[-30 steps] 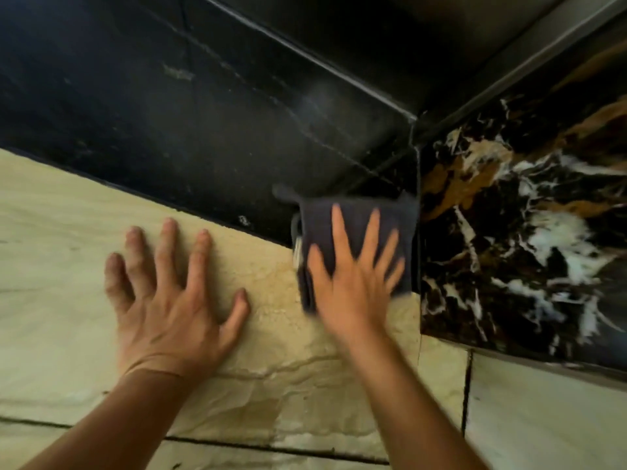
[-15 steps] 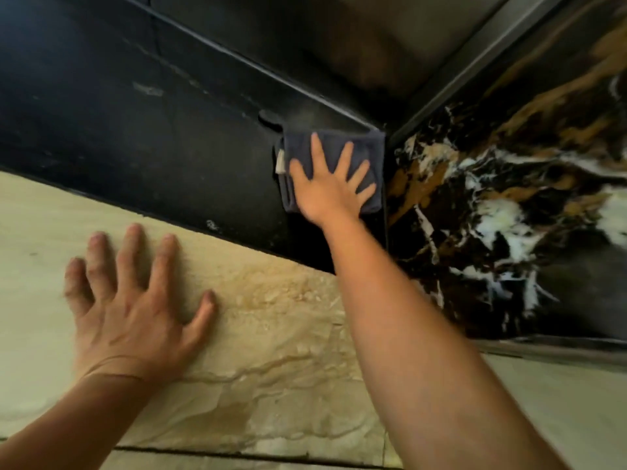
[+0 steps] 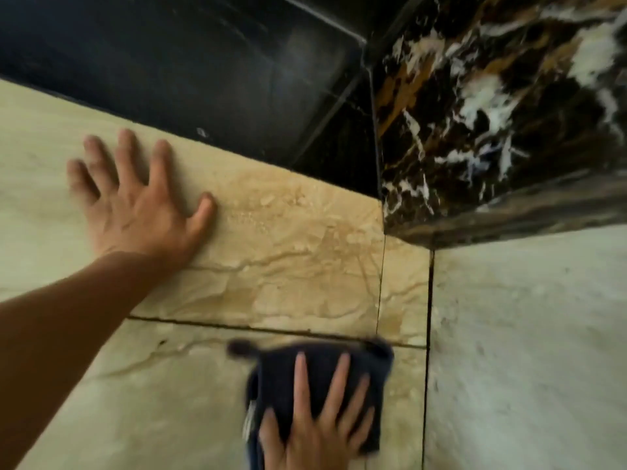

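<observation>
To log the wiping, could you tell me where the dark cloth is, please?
In the head view the dark cloth lies bottom centre on the beige tile, pressed flat under the right hand.

Soft, fuzzy dark-blue cloth [image 3: 319, 378], matt and napped, lies against beige stone tile [image 3: 278, 266], veined and faintly sheened. Above it sits smooth black tile [image 3: 203, 72], dully glossy. To the right, polished black marble [image 3: 492, 113] with white and gold veining.
</observation>
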`<action>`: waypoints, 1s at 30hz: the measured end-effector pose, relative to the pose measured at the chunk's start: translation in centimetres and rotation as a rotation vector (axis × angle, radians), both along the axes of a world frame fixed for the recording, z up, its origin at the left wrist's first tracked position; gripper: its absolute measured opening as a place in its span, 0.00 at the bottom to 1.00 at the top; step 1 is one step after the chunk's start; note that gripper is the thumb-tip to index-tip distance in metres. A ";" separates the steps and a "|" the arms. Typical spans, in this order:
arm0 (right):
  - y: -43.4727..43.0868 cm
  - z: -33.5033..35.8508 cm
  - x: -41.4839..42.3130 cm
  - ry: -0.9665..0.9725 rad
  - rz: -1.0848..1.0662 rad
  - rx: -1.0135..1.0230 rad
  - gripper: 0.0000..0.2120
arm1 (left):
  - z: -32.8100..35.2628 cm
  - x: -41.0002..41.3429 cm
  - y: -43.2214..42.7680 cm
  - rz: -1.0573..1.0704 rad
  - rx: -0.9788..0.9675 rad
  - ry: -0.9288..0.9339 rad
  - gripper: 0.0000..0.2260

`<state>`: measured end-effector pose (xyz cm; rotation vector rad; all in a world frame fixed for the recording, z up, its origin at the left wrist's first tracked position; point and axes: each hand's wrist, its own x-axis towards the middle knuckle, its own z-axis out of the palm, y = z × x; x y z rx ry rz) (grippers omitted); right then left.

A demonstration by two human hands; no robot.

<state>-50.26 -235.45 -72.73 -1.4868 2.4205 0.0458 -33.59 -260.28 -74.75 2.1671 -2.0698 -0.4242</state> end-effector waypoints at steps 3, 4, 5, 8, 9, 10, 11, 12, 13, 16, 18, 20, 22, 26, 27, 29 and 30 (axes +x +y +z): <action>-5.3 -0.6 -1.2 0.040 0.153 0.016 0.37 | -0.2 0.1 0.1 -0.023 -0.016 -0.033 0.39; -7.6 -0.8 -1.6 0.006 0.180 -0.001 0.35 | -0.3 0.2 0.1 -0.030 -0.010 -0.051 0.39; -10.3 -1.2 -2.0 -0.013 0.179 -0.005 0.34 | -0.4 0.2 0.1 -0.041 -0.002 -0.072 0.40; -13.9 -1.3 -1.5 -0.044 0.133 0.028 0.34 | 0.1 0.3 -0.2 -0.071 0.073 -0.115 0.42; -12.8 -1.2 -1.0 -0.042 0.140 0.027 0.34 | 0.4 0.5 -0.1 -0.079 0.119 -0.121 0.42; -10.8 -1.1 -0.5 -0.030 0.153 0.018 0.34 | 0.8 0.5 0.1 -0.090 0.170 -0.111 0.41; -8.1 -0.8 0.2 -0.028 0.158 0.003 0.34 | 1.4 0.5 0.6 -0.101 0.221 -0.080 0.40; -5.1 -0.3 0.9 -0.029 0.160 -0.007 0.34 | 2.1 0.3 1.8 -0.099 0.265 -0.019 0.39; -1.8 0.2 1.8 -0.035 0.146 0.002 0.34 | 3.0 -0.1 3.5 -0.080 0.277 0.065 0.37; 6.1 1.4 4.1 -0.118 0.078 0.029 0.34 | 5.0 -1.3 12.0 0.017 0.130 0.336 0.30; 8.4 2.8 4.2 -0.334 -0.044 -0.085 0.34 | 5.4 -1.3 19.0 0.061 0.113 0.483 0.27; 8.6 4.0 2.7 -0.455 -0.242 -0.320 0.33 | 5.4 -1.3 24.5 0.069 0.198 0.476 0.28; 7.4 4.7 0.8 -0.346 -0.354 -0.304 0.36 | 5.2 -2.0 27.8 0.022 0.265 0.297 0.29; 5.0 5.5 -0.1 -0.370 -0.589 -0.088 0.35 | 6.2 -3.3 28.6 -0.113 0.350 0.135 0.20; 4.9 6.0 0.2 -0.460 -0.687 -0.101 0.28 | 6.4 -3.3 28.5 -0.170 0.368 0.155 0.15; 4.9 7.8 1.3 -0.717 -0.890 -0.096 0.15 | 7.7 -2.2 28.1 -0.184 0.502 0.331 0.12; 5.3 9.0 2.2 -0.829 -0.933 -0.091 0.13 | 8.9 -1.1 27.8 -0.114 0.620 0.463 0.12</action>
